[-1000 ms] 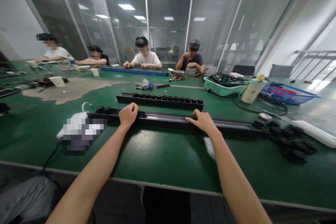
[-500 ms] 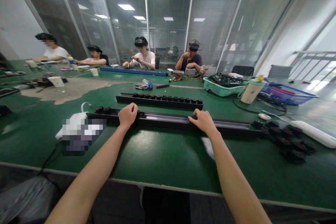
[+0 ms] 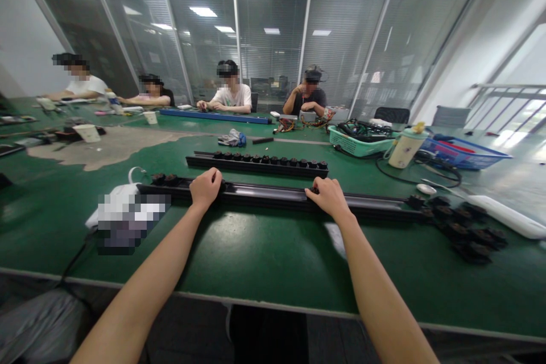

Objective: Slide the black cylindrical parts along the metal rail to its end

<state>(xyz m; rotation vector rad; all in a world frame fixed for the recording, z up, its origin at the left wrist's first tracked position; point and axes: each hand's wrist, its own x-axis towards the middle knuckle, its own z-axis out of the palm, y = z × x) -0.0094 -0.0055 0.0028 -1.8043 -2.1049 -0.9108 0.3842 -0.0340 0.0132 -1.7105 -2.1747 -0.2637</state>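
Observation:
A long black rail (image 3: 273, 195) lies across the green table (image 3: 264, 261) in front of me. My left hand (image 3: 205, 187) is curled over the rail toward its left end, near two small black round parts (image 3: 165, 179) seated in it. My right hand (image 3: 327, 196) rests on the rail near its middle, fingers pinched on a small black part. A second black rail (image 3: 256, 162) filled with several black round parts lies just behind. A pile of loose black round parts (image 3: 463, 227) sits at the right end.
A white device with a cable (image 3: 123, 199) lies at the left. A green basket of wires (image 3: 360, 137), a white jug (image 3: 405, 147) and a blue basket (image 3: 464, 151) stand at the right back. Several people sit across the table.
Hardly anything differs: the view has shifted slightly, and both hands stay on the rail in the same places.

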